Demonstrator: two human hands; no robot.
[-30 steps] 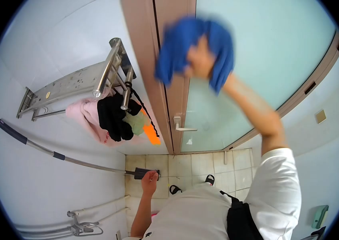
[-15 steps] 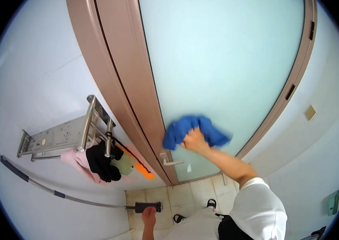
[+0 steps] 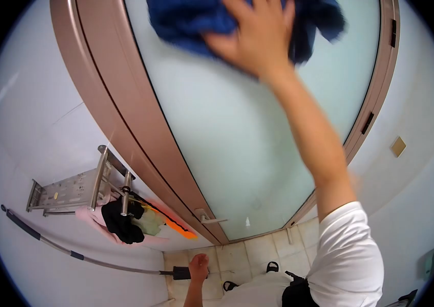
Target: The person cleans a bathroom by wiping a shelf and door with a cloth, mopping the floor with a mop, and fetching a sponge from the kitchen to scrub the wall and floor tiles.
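The person's right hand (image 3: 260,38) is spread, thumb held well away from the fingers, its palm over a crumpled dark-blue fabric cloth (image 3: 186,28); some fingertips run out of view. The cloth lies over the upper part of the frosted pale-green glass pane (image 3: 227,138), bunched on both sides of the hand, its left portion near the pane's left edge. Whether it is pressed flat cannot be told. The left hand (image 3: 199,267) is low, its fingers loosely curled; whether it is fully closed cannot be told. In view it overlaps the dark rectangular head (image 3: 181,273) of a long metal pole with grey grips (image 3: 99,264); contact between them is unclear.

A brownish-pink metal door frame (image 3: 135,92) borders the glass, with a pale lever handle (image 3: 209,219) near the pane's lower left corner. On the left wall, a silver metal rack (image 3: 68,192) carries a black cloth (image 3: 122,222), a pink cloth (image 3: 91,219) and a pale-green cloth (image 3: 150,223) at its end nearest the door. Black open-toed sandals (image 3: 272,266) stand on the beige tiled floor (image 3: 235,253), near the door's bottom edge.
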